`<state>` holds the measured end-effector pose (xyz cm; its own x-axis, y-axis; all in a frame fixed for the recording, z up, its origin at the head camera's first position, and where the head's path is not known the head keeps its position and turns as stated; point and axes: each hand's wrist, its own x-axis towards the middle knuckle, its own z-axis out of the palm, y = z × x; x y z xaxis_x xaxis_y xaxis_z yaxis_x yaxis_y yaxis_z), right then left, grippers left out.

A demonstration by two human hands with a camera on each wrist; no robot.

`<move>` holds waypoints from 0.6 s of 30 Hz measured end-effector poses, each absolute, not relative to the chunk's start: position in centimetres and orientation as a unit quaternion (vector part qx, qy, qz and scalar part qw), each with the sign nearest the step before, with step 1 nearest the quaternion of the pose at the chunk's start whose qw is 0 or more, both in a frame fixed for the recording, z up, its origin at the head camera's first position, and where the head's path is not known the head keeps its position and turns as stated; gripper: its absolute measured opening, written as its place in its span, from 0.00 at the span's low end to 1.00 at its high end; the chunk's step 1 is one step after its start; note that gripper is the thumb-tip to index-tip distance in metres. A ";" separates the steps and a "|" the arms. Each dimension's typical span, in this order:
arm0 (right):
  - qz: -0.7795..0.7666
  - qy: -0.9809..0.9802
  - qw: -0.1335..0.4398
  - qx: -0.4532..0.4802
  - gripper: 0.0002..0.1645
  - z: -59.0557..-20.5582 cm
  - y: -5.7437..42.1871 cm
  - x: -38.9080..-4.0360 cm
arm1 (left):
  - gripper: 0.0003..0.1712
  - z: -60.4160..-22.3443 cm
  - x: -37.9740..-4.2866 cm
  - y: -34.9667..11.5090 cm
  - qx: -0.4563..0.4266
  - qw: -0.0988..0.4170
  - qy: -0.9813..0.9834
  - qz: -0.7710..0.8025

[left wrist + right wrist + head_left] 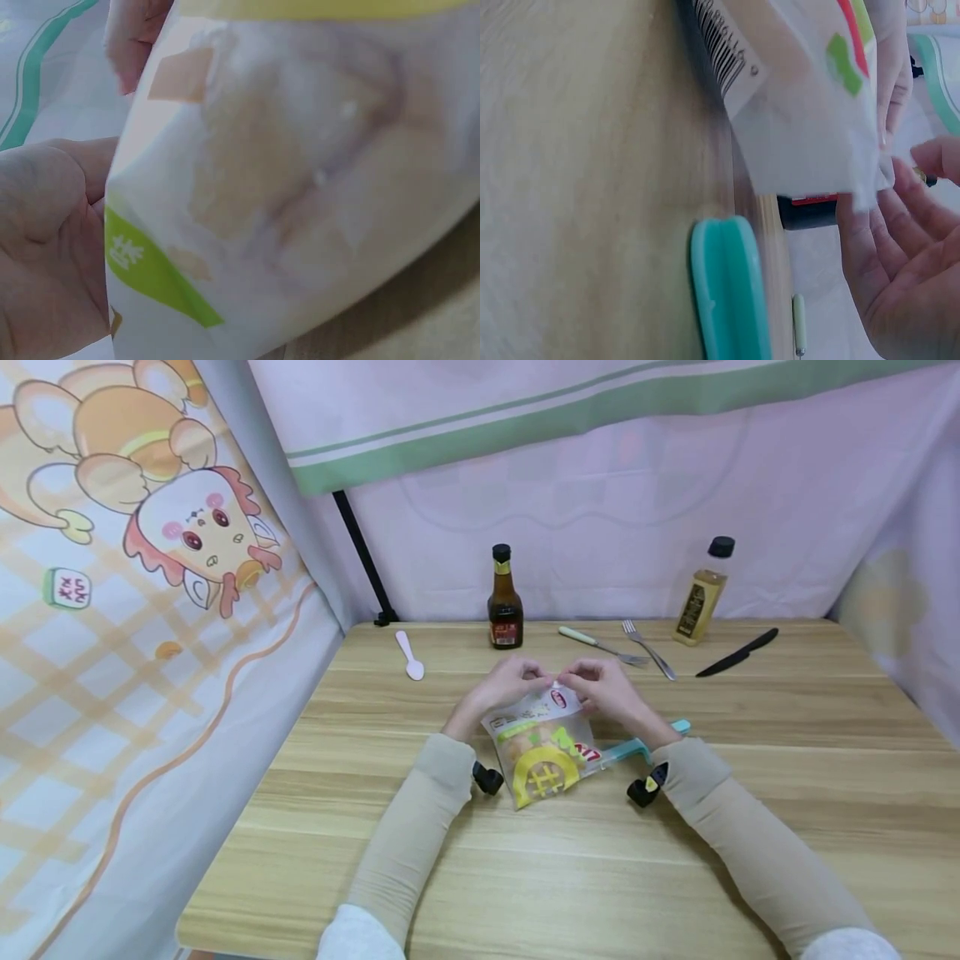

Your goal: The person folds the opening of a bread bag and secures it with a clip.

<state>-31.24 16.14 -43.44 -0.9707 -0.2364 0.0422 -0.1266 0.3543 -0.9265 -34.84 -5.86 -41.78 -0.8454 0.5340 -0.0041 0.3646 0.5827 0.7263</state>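
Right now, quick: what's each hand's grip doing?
Left hand: closed, pinching the bag at its top.
Right hand: closed, pinching the same bag's top.

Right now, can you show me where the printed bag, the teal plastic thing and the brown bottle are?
Printed bag [542, 752], head view: on its printed front.
Teal plastic thing [739, 292], right wrist view: on the end that shows.
Brown bottle [506, 600], head view: on the glass above its label.
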 end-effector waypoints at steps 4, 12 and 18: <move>-0.548 0.827 0.045 -0.119 0.21 -43.4 15.8 -31.2 | 0.13 -41.8 -34.8 -5.8 0.256 0.108 0.879 0.387; -0.517 0.847 0.035 -0.120 0.15 -43.6 15.7 -31.2 | 0.11 -41.8 -34.7 -5.7 0.259 0.102 0.879 0.388; -0.507 0.852 0.016 -0.130 0.10 -43.8 15.8 -31.2 | 0.09 -41.9 -34.8 -5.8 0.255 0.110 0.872 0.404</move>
